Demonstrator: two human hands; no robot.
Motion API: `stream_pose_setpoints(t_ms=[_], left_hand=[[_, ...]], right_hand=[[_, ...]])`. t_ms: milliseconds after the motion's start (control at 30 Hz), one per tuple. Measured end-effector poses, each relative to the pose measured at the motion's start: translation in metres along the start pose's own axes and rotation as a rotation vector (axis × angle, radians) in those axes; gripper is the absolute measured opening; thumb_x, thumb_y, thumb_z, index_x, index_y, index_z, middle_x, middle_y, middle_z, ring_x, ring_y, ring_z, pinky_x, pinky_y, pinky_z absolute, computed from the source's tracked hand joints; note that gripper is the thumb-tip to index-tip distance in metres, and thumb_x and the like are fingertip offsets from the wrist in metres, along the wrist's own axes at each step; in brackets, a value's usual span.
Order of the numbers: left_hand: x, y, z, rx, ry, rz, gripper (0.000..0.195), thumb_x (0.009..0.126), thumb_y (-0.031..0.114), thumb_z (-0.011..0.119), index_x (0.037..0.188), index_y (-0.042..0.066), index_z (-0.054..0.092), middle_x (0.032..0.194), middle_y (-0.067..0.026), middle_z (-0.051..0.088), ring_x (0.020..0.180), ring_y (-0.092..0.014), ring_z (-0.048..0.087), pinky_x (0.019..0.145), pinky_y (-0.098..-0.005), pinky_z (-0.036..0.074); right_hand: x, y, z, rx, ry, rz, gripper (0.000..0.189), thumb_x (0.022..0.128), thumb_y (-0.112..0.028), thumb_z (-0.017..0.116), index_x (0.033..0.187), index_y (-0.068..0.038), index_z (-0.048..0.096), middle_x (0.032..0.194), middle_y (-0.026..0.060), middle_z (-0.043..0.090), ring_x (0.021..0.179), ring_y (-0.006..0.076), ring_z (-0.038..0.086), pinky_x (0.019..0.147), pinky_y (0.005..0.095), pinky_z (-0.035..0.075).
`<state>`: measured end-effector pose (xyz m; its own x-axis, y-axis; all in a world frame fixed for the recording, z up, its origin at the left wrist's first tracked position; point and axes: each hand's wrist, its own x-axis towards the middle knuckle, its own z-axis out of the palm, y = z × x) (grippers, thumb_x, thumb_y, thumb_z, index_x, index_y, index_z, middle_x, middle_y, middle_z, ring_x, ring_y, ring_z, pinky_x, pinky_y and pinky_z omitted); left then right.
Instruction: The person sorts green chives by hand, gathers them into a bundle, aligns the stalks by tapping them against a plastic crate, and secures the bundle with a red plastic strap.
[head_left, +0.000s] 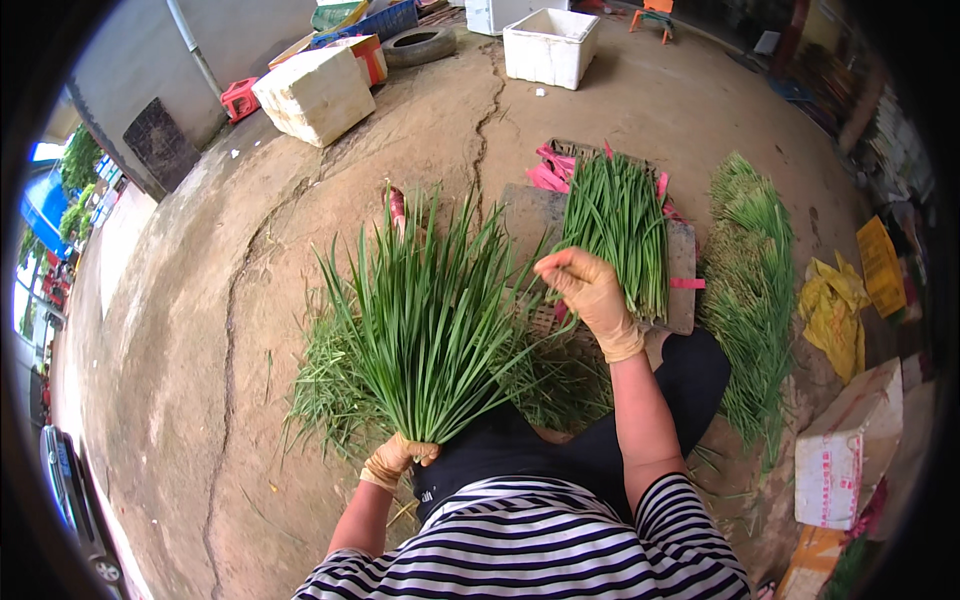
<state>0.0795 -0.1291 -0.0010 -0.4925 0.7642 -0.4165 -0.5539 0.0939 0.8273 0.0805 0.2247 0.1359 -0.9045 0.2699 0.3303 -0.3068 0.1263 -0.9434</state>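
My left hand (403, 459), in a thin tan glove, grips the base of a bunch of long green leaves (424, 330), perhaps garlic chives, which fans out upward above my lap. My right hand (581, 289), gloved the same way, is raised at the right edge of the fan with fingertips close together; a thin leaf runs by it, and I cannot tell whether it is pinched. Just beyond this hand, a neat pile of green leaves (619, 229) lies on a board (681, 277) with pink strips around it. Loose leaf scraps (330, 382) lie on the ground beneath the bunch.
A long heap of stalks (750, 300) lies at the right, beside a yellow plastic bag (834, 319) and a worn carton (840, 457). Farther off are a white foam box (551, 56), an upended foam box (311, 94) and a tire (420, 46). A crack (229, 337) crosses the concrete floor.
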Motion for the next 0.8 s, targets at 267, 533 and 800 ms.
stream_pose_setpoints(t_ms=[267, 533, 800], left_hand=[[-0.001, 0.008, 0.003, 0.054, 0.001, -0.031, 0.012, 0.065, 0.006, 0.066, 0.071, 0.001, 0.056, 0.057, -0.0065, 0.053, 0.046, -0.015, 0.047, 0.043, -0.0247, 0.035], [0.002, 0.004, -0.002, 0.050, -0.014, -0.051, 0.012, 0.065, 0.005, 0.067, 0.071, 0.000, 0.058, 0.059, -0.0073, 0.055, 0.047, -0.015, 0.049, 0.044, -0.0250, 0.037], [0.000, 0.007, 0.000, 0.078, -0.036, -0.056, 0.011, 0.067, 0.007, 0.067, 0.070, 0.001, 0.058, 0.059, -0.0062, 0.055, 0.048, -0.015, 0.050, 0.046, -0.0244, 0.037]], right_hand=[[0.027, 0.028, 0.055, -0.761, -0.319, 0.083, 0.029, 0.083, -0.031, 0.057, 0.099, -0.008, 0.065, 0.088, 0.0104, 0.066, 0.080, 0.0271, 0.063, 0.071, 0.0374, 0.048], [0.023, 0.045, 0.061, -0.571, -0.312, 0.183, 0.019, 0.078, -0.023, 0.064, 0.080, -0.004, 0.062, 0.077, 0.0085, 0.066, 0.070, 0.0199, 0.063, 0.063, 0.0321, 0.048], [0.023, 0.061, 0.053, -0.080, 0.206, 0.213, 0.017, 0.086, -0.016, 0.059, 0.077, -0.001, 0.058, 0.058, 0.0033, 0.057, 0.048, 0.0105, 0.049, 0.044, 0.0252, 0.038]])
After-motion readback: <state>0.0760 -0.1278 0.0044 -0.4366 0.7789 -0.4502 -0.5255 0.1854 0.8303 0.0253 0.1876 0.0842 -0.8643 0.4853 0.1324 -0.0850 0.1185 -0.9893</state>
